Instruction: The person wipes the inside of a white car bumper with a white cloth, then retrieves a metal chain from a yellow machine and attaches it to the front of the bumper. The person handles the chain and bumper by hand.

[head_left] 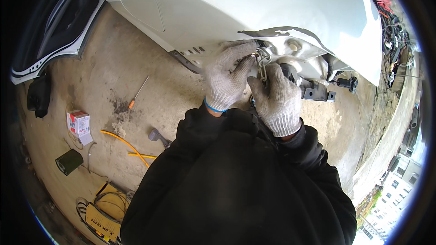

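Both my hands wear pale knitted work gloves and meet at the torn lower edge of a white car body panel (181,9). A short metal chain (261,69) hangs between them in front of the bare metal there. My left hand (228,73) is closed at the chain's upper end, its fingertips pinched beside a small brass-coloured bit; what exactly they grip is hidden. Lower down, my right hand (278,100) has thumb and fingers closed around the chain's lower links. A dark bracket with holes (316,92) sits just right of that hand.
An orange-handled screwdriver (132,104) lies on the concrete floor, left of me. Farther left are a cardboard box (78,121), a green cylinder (69,162), an orange hose (121,139), a yellow machine with cables (101,220) and a detached car door (54,18). Scrap parts (394,36) are heaped far right.
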Demonstrator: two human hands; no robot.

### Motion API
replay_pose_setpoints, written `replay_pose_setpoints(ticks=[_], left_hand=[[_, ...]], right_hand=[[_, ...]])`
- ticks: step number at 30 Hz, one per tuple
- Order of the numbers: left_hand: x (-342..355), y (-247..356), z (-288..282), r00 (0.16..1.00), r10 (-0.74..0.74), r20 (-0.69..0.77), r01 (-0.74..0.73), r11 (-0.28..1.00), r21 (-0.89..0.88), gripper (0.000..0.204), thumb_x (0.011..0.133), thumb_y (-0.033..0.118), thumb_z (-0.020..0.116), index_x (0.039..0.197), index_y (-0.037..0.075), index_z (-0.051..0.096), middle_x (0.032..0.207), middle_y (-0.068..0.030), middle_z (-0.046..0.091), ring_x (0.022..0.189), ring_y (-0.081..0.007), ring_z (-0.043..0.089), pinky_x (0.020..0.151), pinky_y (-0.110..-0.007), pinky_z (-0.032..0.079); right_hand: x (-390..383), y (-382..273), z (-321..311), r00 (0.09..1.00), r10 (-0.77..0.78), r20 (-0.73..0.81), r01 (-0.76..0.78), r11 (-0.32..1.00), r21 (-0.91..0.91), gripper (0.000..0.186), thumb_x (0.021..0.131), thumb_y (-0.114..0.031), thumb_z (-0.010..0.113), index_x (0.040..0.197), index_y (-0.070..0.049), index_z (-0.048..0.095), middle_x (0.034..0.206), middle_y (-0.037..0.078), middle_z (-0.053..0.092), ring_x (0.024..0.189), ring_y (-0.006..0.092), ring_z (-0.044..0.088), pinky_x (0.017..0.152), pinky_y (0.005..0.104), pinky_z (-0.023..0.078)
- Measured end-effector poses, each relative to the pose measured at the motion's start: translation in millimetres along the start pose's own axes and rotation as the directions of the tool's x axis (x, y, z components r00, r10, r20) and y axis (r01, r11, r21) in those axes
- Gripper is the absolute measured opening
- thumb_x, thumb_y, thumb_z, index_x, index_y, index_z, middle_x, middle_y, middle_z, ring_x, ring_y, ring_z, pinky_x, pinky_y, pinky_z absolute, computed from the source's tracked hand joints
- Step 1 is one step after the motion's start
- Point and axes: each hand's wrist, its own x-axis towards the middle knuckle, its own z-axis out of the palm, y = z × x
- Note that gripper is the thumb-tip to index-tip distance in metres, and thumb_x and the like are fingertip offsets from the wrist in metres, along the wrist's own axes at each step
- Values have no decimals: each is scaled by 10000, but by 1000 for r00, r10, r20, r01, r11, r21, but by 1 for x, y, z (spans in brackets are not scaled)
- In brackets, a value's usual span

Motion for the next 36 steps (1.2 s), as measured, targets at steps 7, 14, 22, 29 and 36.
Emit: replay_pose_setpoints(ticks=[7, 14, 22, 29, 36], left_hand=[[6, -5, -8, 986, 141, 85, -155, 971, 181, 301, 712, -78, 749, 994, 27, 761, 1019, -136, 737, 903, -225, 695, 777, -318, 555], [-3, -14, 1, 956, 234, -174, -178, 941, 288, 235, 701, 67, 833, 920, 44, 749, 939, -73, 718, 875, -254, 666, 761, -349, 519], [-13, -11, 1, 990, 56, -128, -39, 991, 130, 235, 705, -57, 814, 916, -7, 726, 927, -132, 691, 814, -225, 681, 675, -301, 547], [-15, -8, 7, 980, -89, -180, 97, 995, 36, 265, 742, -61, 779, 997, -33, 711, 934, -130, 699, 768, -167, 668, 646, -276, 538], [-17, -9, 6, 990, -85, -117, 89, 995, 34, 268, 782, -45, 758, 1041, -70, 693, 969, -145, 720, 801, -165, 687, 705, -288, 554]], right_hand=[[-5, 4, -3, 994, 92, 56, -96, 992, 87, 229, 845, -140, 721, 973, -27, 569, 777, 185, 603, 700, 387, 631, 611, 418, 499], [-6, 4, -2, 990, 119, 71, -130, 974, 183, 198, 860, -131, 699, 969, -25, 572, 693, 158, 597, 599, 352, 604, 568, 406, 479], [-10, 7, 4, 936, 249, 248, -313, 912, 265, 187, 904, -139, 665, 1007, -11, 578, 732, 176, 634, 661, 347, 652, 603, 383, 507], [-10, 13, 10, 935, 252, 248, -338, 845, 414, 199, 890, -134, 668, 1021, -14, 577, 699, 210, 628, 664, 389, 665, 586, 419, 518], [-17, 19, 13, 933, 259, 250, -357, 757, 547, 184, 896, -127, 655, 1020, -7, 592, 749, 188, 644, 681, 305, 668, 629, 377, 515]])
